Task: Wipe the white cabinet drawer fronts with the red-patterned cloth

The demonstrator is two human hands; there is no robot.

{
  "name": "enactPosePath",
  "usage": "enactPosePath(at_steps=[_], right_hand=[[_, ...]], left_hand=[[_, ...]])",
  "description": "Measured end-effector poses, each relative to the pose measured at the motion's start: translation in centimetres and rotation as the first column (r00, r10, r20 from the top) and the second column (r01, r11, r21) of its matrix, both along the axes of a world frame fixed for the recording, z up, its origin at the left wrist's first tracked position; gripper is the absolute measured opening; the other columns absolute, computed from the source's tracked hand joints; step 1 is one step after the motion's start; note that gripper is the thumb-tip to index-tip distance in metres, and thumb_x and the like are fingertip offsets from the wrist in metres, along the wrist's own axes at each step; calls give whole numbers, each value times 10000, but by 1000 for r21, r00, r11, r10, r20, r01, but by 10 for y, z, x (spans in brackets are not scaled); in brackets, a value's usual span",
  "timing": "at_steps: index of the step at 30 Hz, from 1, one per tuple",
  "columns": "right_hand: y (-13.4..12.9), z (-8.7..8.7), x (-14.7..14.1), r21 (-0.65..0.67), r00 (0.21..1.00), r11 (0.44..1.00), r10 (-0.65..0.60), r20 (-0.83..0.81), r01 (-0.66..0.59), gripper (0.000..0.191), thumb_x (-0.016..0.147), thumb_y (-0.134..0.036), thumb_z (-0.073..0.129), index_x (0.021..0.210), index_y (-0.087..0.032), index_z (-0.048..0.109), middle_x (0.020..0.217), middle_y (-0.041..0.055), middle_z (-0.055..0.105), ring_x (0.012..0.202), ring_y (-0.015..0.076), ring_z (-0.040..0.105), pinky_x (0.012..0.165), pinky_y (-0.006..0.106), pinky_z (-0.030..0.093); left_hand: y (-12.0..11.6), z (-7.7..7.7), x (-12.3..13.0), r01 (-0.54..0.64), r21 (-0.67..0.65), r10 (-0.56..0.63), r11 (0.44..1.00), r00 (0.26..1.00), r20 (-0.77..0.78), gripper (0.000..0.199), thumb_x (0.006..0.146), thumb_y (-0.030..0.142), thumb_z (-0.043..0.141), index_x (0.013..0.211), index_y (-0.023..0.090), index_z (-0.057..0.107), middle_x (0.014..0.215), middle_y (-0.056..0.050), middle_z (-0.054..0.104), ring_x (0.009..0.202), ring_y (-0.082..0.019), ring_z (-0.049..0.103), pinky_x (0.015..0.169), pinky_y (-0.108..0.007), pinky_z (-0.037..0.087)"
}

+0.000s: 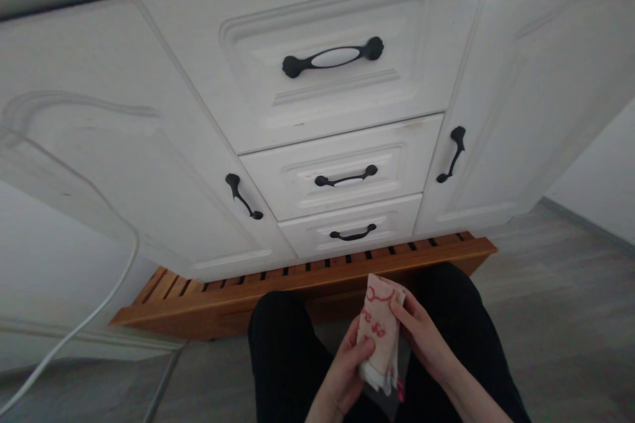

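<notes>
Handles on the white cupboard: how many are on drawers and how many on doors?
Drawer handles: 3
Door handles: 2
Total: 5

Three drawers stack in the middle: a top drawer (pixel 317 59) at twelve o'clock, a middle drawer (pixel 342 168), a bottom drawer (pixel 353 225). Two cabinet doors flank them, a left door (pixel 124 165) at nine o'clock and a right door (pixel 520 99) at three o'clock. Five black handles in all. One wooden slatted rack (pixel 278 291). One white cable (pixel 94 310). Two hands, the left hand (pixel 347 370) and right hand (pixel 421 334), share one folded cloth (pixel 380 330) at six o'clock.
</notes>
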State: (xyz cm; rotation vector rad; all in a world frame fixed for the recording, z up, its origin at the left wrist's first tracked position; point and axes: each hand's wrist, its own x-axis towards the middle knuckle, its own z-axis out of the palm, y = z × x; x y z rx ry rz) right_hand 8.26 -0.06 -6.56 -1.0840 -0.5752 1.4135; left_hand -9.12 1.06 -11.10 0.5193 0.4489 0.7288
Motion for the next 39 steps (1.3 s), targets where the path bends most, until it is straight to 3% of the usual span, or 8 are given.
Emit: enactPosePath(at_steps=[5, 9, 14, 22, 29, 31, 35, 39], right_hand=[[6, 10, 3, 46, 977, 998, -42, 209, 33, 581, 734, -458, 852, 1242, -282, 631, 1330, 73, 650, 1257, 303, 579, 1099, 446, 442], [7, 1, 2, 77, 963, 995, -78, 257, 60, 581, 710, -454, 860, 1204, -277, 612, 1228, 64, 674, 1152, 287, 617, 1040, 430, 479], [6, -18, 0, -154, 968, 959, -219, 123, 237, 607, 704, -648, 806, 1127, -265, 601, 1057, 55, 683, 986, 280, 641, 848, 400, 541], [0, -26, 23, -184, 1000, 983, 1, 18, 2, 487, 737, -509, 764, 1148, -277, 643, 1227, 51, 678, 1100, 267, 631, 845, 354, 520], [-4, -3, 39, -166, 955, 941, 297, -11, -295, 774, 698, -323, 795, 1426, -318, 533, 1230, 32, 701, 1117, 258, 650, 977, 394, 485], [-3, 1, 41, -116, 943, 947, 312, 113, -300, 666, 698, -332, 826, 1330, -281, 623, 1163, 31, 713, 1101, 260, 639, 984, 391, 469], [-1, -1, 48, -40, 929, 959, 283, 239, -282, 233, 695, -274, 824, 874, -214, 688, 876, -10, 686, 842, 189, 615, 761, 293, 458], [1, 4, 52, 35, 941, 961, 261, 216, -274, 206, 688, -237, 813, 730, -193, 617, 939, 9, 686, 888, 198, 622, 778, 297, 459]], left_hand=[[-1, -3, 3, 4, 37, -4, 999, 1000, -5, 697, 836, 397, 848, 1438, 242, 533, 1474, -134, 542, 1361, -335, 506, 1122, -427, 416], [0, -2, 6, 37, 70, -34, 997, 998, -51, 701, 778, 427, 897, 1369, 198, 598, 1348, -148, 633, 1263, -337, 587, 1068, -408, 455], [4, 1, 5, -38, -5, 38, 999, 999, -15, 661, 791, 415, 881, 1359, 210, 614, 1334, -122, 648, 1251, -308, 599, 1068, -377, 465], [4, -8, -4, -37, -119, 33, 992, 999, -30, 626, 794, 365, 859, 1349, 226, 606, 1316, -115, 665, 1158, -285, 659, 998, -372, 520], [7, 6, -13, 194, -23, -193, 981, 981, 23, 733, 711, 351, 915, 1362, 197, 615, 1341, -116, 645, 1211, -270, 622, 1038, -324, 466], [8, 9, -16, 206, -24, -205, 978, 979, 12, 672, 756, 366, 891, 1351, 198, 627, 1330, -110, 652, 1187, -248, 629, 1043, -320, 460], [13, 5, -24, 170, -25, -171, 985, 984, -42, 536, 850, 437, 807, 1299, 182, 661, 1305, -99, 661, 1173, -237, 614, 1017, -317, 472], [14, -6, -25, 80, -109, -86, 991, 995, -58, 457, 881, 521, 758, 1226, 227, 698, 1275, -73, 681, 1170, -255, 615, 951, -339, 512]])
